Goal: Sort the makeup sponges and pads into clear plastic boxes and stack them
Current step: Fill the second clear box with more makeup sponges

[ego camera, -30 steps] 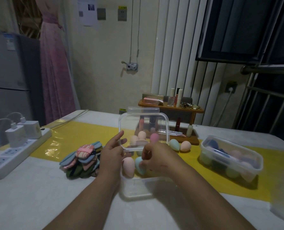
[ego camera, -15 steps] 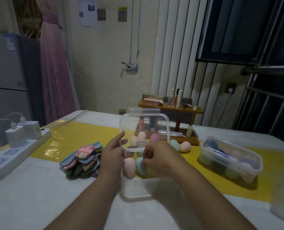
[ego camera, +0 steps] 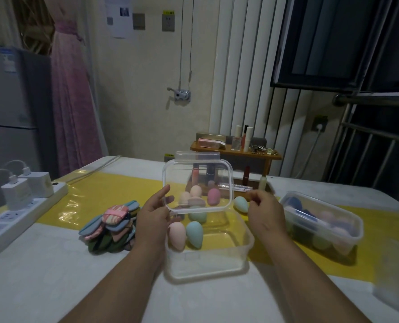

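Head view shows a white table (ego camera: pixel 42 276) with a yellow runner (ego camera: pixel 114 190), a power strip (ego camera: pixel 19 217) at left and pale blinds (ego camera: pixel 240 66) behind. The left hand (ego camera: pixel 154 213) grips the lower-left corner of a clear lid (ego camera: pixel 198 178), upright above the open box (ego camera: pixel 207 264) holding a pink sponge (ego camera: pixel 177 235) and a teal sponge (ego camera: pixel 194 234). The right hand (ego camera: pixel 263 210) hangs curled beside a loose sponge (ego camera: pixel 240 203); contact unclear
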Action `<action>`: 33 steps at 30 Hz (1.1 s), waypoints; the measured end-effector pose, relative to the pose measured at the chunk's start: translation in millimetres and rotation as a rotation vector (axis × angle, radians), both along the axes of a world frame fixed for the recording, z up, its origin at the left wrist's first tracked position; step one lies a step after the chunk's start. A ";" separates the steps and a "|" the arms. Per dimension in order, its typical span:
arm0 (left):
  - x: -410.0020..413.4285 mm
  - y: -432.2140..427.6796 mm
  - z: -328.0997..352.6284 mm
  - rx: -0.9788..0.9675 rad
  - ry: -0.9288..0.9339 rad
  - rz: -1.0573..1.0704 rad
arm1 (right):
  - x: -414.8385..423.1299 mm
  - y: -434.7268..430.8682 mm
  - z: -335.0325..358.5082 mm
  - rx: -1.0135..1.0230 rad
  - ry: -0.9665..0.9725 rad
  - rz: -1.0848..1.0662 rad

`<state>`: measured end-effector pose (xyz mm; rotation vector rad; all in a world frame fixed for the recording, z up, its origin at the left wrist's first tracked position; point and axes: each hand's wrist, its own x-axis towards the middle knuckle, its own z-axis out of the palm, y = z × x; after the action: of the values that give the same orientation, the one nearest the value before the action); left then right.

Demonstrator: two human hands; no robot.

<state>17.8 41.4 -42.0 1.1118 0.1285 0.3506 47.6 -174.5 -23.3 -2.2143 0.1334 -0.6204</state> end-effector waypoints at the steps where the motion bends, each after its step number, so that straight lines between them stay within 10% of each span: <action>1: -0.6 -0.1 0.8 0.002 0.001 0.003 | 6.1 -2.9 -7.0 -0.040 0.045 -0.026; 18: -4.9 -1.1 3.9 0.039 0.012 0.014 | 16.2 -2.6 -20.4 -0.409 0.471 -0.157; 33: -4.1 -0.1 2.4 0.031 0.019 0.009 | 10.2 -3.7 -15.8 -0.366 0.190 -0.162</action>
<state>13.7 41.3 -39.6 1.1456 0.1453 0.3512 57.8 -178.2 -39.1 -2.6358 0.3213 -0.5533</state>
